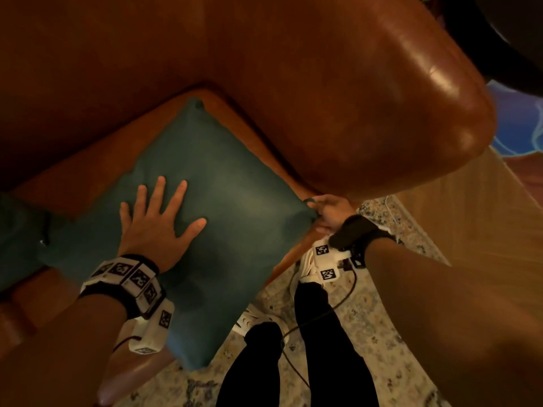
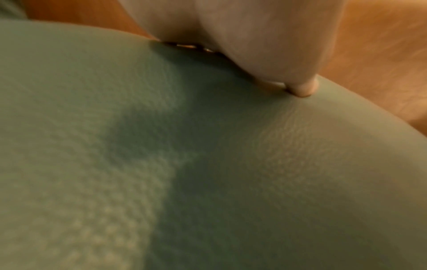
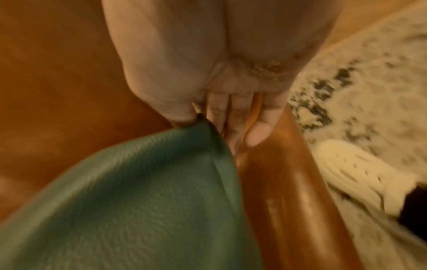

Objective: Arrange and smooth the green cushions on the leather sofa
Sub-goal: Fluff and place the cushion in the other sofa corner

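Forearms fill the lower head view; the left hand (image 1: pixel 158 221) lies flat, fingers spread, on the green cushion (image 1: pixel 223 183) at mid-frame on the leather sofa (image 1: pixel 367 92) seat. At right, the right hand (image 1: pixel 329 211) pinches its corner. Press outward, keeping that corner taut. A second cushion (image 1: pixel 17 230) overlaps at far left.

Left wrist view: the palm presses grained fabric.

Right wrist view: thumb and fingers (image 3: pixel 258 131) nip the corner (sofa edge close below); a white shoe (image 3: pixel 360 173) stands on the rug (image 3: pixel 369 91).
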The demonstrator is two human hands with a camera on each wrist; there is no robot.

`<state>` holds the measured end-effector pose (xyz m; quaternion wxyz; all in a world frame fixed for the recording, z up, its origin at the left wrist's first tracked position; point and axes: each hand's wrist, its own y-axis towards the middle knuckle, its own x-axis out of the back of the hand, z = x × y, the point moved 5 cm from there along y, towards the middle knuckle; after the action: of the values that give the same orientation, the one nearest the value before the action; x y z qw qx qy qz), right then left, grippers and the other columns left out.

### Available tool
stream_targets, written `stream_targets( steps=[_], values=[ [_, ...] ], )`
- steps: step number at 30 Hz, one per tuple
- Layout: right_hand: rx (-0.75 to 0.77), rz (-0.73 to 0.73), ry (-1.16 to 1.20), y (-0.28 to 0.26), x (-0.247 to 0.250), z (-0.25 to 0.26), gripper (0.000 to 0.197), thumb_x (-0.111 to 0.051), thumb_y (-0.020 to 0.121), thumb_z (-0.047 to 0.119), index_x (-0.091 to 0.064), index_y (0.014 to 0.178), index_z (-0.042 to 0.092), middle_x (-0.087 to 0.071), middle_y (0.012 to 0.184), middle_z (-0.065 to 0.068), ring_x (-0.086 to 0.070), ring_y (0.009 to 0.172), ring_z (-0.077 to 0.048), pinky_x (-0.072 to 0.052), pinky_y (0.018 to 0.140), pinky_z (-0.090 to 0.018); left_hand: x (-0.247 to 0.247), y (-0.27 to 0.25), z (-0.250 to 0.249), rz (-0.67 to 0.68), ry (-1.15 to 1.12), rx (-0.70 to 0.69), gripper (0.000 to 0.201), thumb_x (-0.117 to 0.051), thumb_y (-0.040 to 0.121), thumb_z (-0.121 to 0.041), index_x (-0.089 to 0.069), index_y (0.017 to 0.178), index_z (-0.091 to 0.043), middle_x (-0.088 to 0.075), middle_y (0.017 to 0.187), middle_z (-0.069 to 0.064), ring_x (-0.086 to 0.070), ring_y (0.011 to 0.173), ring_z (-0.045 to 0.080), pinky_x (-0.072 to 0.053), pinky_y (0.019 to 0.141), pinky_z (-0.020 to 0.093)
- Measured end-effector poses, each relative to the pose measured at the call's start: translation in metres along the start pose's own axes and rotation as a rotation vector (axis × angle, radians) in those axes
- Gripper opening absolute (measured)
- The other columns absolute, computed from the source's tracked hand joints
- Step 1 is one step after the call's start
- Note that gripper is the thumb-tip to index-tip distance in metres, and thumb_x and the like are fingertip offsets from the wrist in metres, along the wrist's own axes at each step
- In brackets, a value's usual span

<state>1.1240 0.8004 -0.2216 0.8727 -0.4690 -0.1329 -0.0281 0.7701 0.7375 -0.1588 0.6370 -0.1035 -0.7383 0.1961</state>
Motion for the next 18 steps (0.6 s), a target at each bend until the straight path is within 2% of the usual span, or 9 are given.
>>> stream_targets(
  steps=[3, 5, 7, 9, 10, 12, 13, 15, 18],
  values=[
    [0.103, -0.101, -0.329, 0.004, 0.015, 0.002, 0.012, -0.066, 0.090, 0.024, -0.067, 0.095, 0.013, -0.068, 0.092, -0.008, -0.063, 0.071, -0.018, -0.050, 0.063, -0.027, -0.001, -0.001, -0.003, 0.010, -0.003, -0.004, 0.082, -0.001, 0.073, -0.086, 0.013, 0.144, -0.049, 0.008, 0.161, -0.005, 0.001, 0.147, 0.030, -0.005, 0.117, 0.056],
    [0.052, -0.200, -0.434, 0.000, 0.030, -0.014, 0.026, -0.054, 0.097, 0.030, -0.067, 0.103, 0.009, -0.066, 0.097, -0.010, -0.063, 0.082, -0.023, -0.047, 0.071, -0.028, -0.002, -0.001, -0.004, 0.010, 0.003, 0.003, 0.082, 0.001, 0.072, -0.086, 0.014, 0.144, -0.049, 0.008, 0.161, -0.005, 0.001, 0.147, 0.030, -0.005, 0.117, 0.055],
    [-0.073, -0.179, -0.492, 0.000, 0.042, -0.041, 0.028, -0.049, 0.098, 0.027, -0.062, 0.112, 0.007, -0.065, 0.113, -0.012, -0.064, 0.098, -0.026, -0.049, 0.074, -0.025, -0.001, -0.001, -0.002, 0.021, 0.002, 0.011, 0.083, 0.003, 0.071, -0.086, 0.016, 0.144, -0.049, 0.009, 0.160, -0.005, 0.002, 0.147, 0.029, -0.005, 0.117, 0.055],
    [-0.116, -0.213, -0.489, -0.007, 0.051, -0.052, 0.023, -0.050, 0.097, 0.026, -0.064, 0.103, 0.009, -0.069, 0.108, -0.010, -0.066, 0.091, -0.024, -0.053, 0.072, -0.022, -0.001, 0.000, 0.000, 0.035, -0.004, 0.007, 0.083, 0.002, 0.071, -0.086, 0.017, 0.143, -0.049, 0.010, 0.160, -0.005, 0.002, 0.147, 0.029, -0.006, 0.117, 0.055],
    [-0.094, -0.274, -0.425, -0.014, 0.055, -0.048, 0.024, -0.051, 0.096, 0.030, -0.065, 0.098, 0.011, -0.070, 0.099, -0.010, -0.066, 0.089, -0.026, -0.056, 0.078, -0.029, -0.001, 0.001, 0.001, 0.035, -0.007, 0.009, 0.082, 0.002, 0.072, -0.086, 0.017, 0.143, -0.049, 0.010, 0.160, -0.005, 0.003, 0.147, 0.029, -0.006, 0.117, 0.055],
    [0.133, -0.363, -0.377, -0.041, 0.052, -0.013, 0.030, -0.053, 0.094, 0.041, -0.066, 0.090, 0.014, -0.069, 0.088, -0.008, -0.065, 0.086, -0.027, -0.053, 0.083, -0.039, 0.001, 0.002, -0.001, 0.032, -0.005, 0.011, 0.081, -0.001, 0.074, -0.086, 0.016, 0.144, -0.049, 0.010, 0.160, -0.005, 0.003, 0.147, 0.029, -0.005, 0.117, 0.056],
    [0.268, -0.294, -0.345, -0.061, 0.040, 0.009, 0.031, -0.055, 0.093, 0.043, -0.066, 0.086, 0.015, -0.069, 0.083, -0.006, -0.066, 0.081, -0.024, -0.053, 0.079, -0.038, 0.001, 0.001, -0.005, 0.036, -0.002, 0.014, 0.080, -0.003, 0.075, -0.085, 0.016, 0.144, -0.049, 0.010, 0.160, -0.005, 0.003, 0.147, 0.029, -0.005, 0.117, 0.056],
    [0.422, 0.082, -0.116, -0.101, -0.009, 0.049, 0.027, -0.058, 0.093, 0.036, -0.066, 0.080, 0.014, -0.069, 0.075, -0.004, -0.066, 0.068, -0.017, -0.052, 0.070, -0.035, 0.001, 0.001, -0.011, 0.035, 0.003, 0.026, 0.079, -0.007, 0.077, -0.083, 0.015, 0.145, -0.048, 0.011, 0.160, -0.005, 0.005, 0.147, 0.029, -0.003, 0.117, 0.056],
    [0.153, 0.729, -0.033, -0.139, -0.100, 0.048, 0.036, -0.044, 0.097, 0.044, -0.065, 0.092, 0.015, -0.072, 0.080, -0.004, -0.066, 0.069, -0.019, -0.049, 0.062, -0.027, 0.004, -0.007, -0.016, 0.020, 0.010, 0.041, 0.079, -0.013, 0.079, -0.080, 0.012, 0.146, -0.046, 0.010, 0.160, -0.005, 0.005, 0.147, 0.028, -0.002, 0.117, 0.055]
  ],
)
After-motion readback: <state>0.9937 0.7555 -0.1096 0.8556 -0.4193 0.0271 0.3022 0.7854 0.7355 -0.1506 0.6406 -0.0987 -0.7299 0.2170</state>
